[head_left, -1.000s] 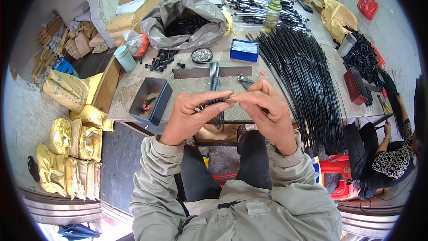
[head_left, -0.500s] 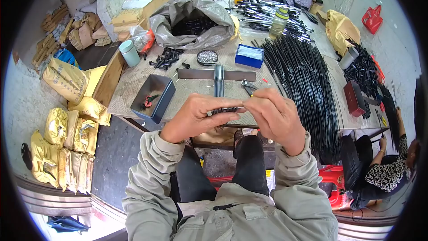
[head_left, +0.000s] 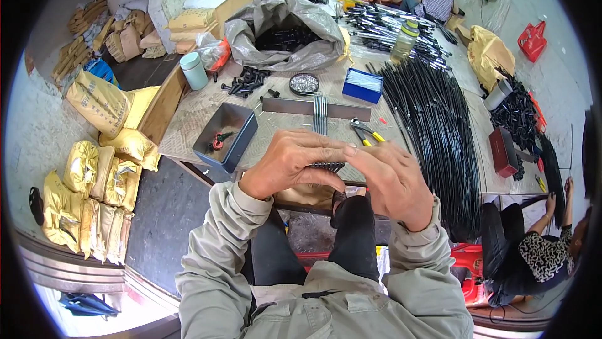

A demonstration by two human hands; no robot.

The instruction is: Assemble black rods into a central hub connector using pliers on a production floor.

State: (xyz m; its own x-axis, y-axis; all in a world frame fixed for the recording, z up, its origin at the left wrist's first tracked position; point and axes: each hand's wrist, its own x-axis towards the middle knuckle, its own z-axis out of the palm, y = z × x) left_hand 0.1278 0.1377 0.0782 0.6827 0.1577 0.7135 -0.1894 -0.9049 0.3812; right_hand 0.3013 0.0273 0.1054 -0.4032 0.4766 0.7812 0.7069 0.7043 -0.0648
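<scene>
Above the near edge of the table, my left hand [head_left: 293, 164] is closed, its fingers over and its thumb under a row of small black pieces [head_left: 328, 166]. My right hand [head_left: 394, 182] arches over the right end of that row, fingers together and tips meeting those of my left hand. Whatever its fingertips pinch is hidden. Just beyond my hands, thin grey rods [head_left: 320, 116] lie side by side across a flat metal bar [head_left: 285, 105]. Pliers with yellow handles [head_left: 367, 131] rest beside my right hand.
On the left stands a grey bin [head_left: 236, 145] with a red-and-black item inside. Behind are a round dish [head_left: 304, 83], a blue box [head_left: 363, 85] and a grey sack [head_left: 235, 35] of black parts. Long black rods [head_left: 433, 144] pile up at right. Co-workers sit at the back and right.
My right hand's fingers have gone from a pinch at the row's end to lying over it, toward my left fingertips. The whole view has shifted slightly, and the pliers show more fully.
</scene>
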